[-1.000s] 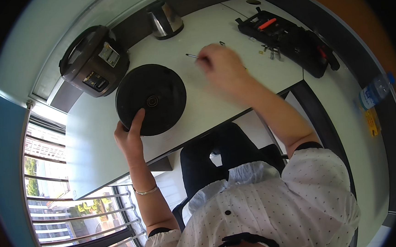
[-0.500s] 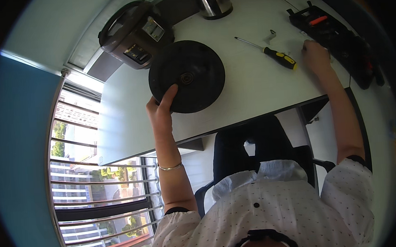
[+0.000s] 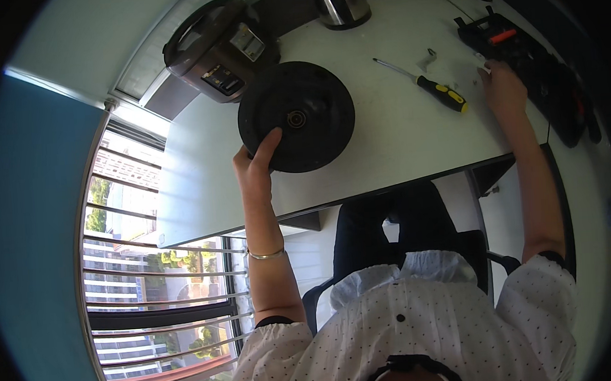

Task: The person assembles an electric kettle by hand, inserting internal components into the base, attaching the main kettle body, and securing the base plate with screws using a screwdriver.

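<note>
My left hand (image 3: pixel 256 167) is closed on the near left edge of a round black kettle base (image 3: pixel 321 111), its thumb lying on the face near the ringed connector in the middle. The base is held up over the table, tilted toward me. At the right, my right hand (image 3: pixel 505 91) rests low over the tabletop beside a black tool case (image 3: pixel 523 55). Its fingers are drawn together; whatever they hold is too small to make out. Left of that hand lies a yellow and black screwdriver (image 3: pixel 442 94), with a small metal bracket (image 3: pixel 427 59) just beyond it.
A brown rice cooker (image 3: pixel 221 51) stands at the back left, partly behind the kettle base. At the back edge is a steel kettle (image 3: pixel 340 4). The white table (image 3: pixel 387 139) ends in a dark front edge, and a barred window (image 3: pixel 162 271) lies to the left.
The whole view has shifted slightly. My right hand's fingers have reached forward beside the tool case. My left hand still holds the kettle base in much the same place.
</note>
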A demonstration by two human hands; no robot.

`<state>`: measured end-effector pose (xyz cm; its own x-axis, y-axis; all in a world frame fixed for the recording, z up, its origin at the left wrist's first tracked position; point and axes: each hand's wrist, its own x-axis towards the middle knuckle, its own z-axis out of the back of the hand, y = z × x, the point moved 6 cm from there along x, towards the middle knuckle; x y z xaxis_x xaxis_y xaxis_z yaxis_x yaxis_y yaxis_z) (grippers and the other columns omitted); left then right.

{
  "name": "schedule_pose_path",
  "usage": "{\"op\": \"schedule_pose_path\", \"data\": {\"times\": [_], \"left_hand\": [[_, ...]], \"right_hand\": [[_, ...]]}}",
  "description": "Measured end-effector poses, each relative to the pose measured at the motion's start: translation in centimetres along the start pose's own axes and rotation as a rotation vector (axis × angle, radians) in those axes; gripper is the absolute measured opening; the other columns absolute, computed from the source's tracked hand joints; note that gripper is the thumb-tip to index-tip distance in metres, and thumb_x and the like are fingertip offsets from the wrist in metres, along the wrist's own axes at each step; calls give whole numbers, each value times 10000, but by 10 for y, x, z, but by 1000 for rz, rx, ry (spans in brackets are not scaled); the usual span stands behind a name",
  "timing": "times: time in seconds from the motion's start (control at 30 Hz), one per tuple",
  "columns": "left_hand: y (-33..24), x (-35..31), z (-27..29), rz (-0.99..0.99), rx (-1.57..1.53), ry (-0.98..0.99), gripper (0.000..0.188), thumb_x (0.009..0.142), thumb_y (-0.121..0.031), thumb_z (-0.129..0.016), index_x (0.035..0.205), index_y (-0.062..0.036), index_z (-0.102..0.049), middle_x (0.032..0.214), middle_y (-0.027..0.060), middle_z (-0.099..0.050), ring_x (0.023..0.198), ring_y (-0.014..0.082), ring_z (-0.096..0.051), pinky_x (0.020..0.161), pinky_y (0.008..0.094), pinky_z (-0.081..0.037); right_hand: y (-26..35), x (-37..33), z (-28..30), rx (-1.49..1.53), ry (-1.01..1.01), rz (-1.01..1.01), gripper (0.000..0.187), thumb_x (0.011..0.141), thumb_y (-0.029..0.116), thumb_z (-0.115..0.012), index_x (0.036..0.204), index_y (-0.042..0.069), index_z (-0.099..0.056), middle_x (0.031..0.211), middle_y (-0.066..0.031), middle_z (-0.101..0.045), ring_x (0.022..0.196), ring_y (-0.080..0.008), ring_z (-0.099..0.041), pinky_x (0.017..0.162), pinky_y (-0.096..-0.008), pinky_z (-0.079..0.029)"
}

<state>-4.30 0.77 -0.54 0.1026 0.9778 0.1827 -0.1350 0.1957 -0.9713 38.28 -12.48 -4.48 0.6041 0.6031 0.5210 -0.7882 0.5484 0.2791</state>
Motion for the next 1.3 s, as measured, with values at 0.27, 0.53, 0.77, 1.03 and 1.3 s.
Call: {"op": "schedule_pose_path", "data": {"times": [0.27, 0.53, 0.77, 1.03, 1.3], "left_hand": [[8, 3, 4, -15, -39, 3, 458, 719, -265, -777, 938, 120, -659, 842, 131, -666, 760, 171, -608, 694, 249, -472], [14, 6, 8, -20, 19, -1, 412, 703, -291, -789, 834, 80, -667, 694, 74, -630, 609, 120, -561, 554, 230, -428], [16, 5, 7, -55, 28, 30, 413, 701, -334, -778, 805, 50, -668, 633, 49, -602, 563, 116, -536, 524, 237, -412], [16, 4, 14, -45, 73, 45, 479, 715, -395, -754, 931, 28, -695, 731, 86, -667, 652, 148, -607, 616, 268, -471], [-2, -6, 13, -43, 300, 72, 551, 750, -471, -705, 1057, -15, -675, 837, 128, -701, 816, 220, -675, 772, 326, -505]], "right_hand": [[145, -47, 74, 630, -382, 761, 451, 758, 274, -759, 1131, 65, -615, 1049, -118, -620, 994, -296, -583, 869, -391, -467], [246, -28, 31, 1157, 254, 649, 727, 729, 291, -803, 1354, 105, -482, 1288, -130, -557, 1210, -266, -519, 1038, -359, -388], [266, -23, 14, 1354, 499, 509, 547, 759, 302, -782, 1202, 43, -593, 1060, -121, -670, 951, -196, -641, 847, -292, -497], [275, -27, 20, 1323, 479, 487, 453, 790, 215, -757, 1178, 23, -620, 992, -96, -679, 898, -154, -636, 815, -266, -503], [269, -28, 17, 1395, 406, 466, 429, 781, 205, -766, 1124, -15, -633, 938, -109, -694, 831, -158, -660, 756, -260, -528]]}}
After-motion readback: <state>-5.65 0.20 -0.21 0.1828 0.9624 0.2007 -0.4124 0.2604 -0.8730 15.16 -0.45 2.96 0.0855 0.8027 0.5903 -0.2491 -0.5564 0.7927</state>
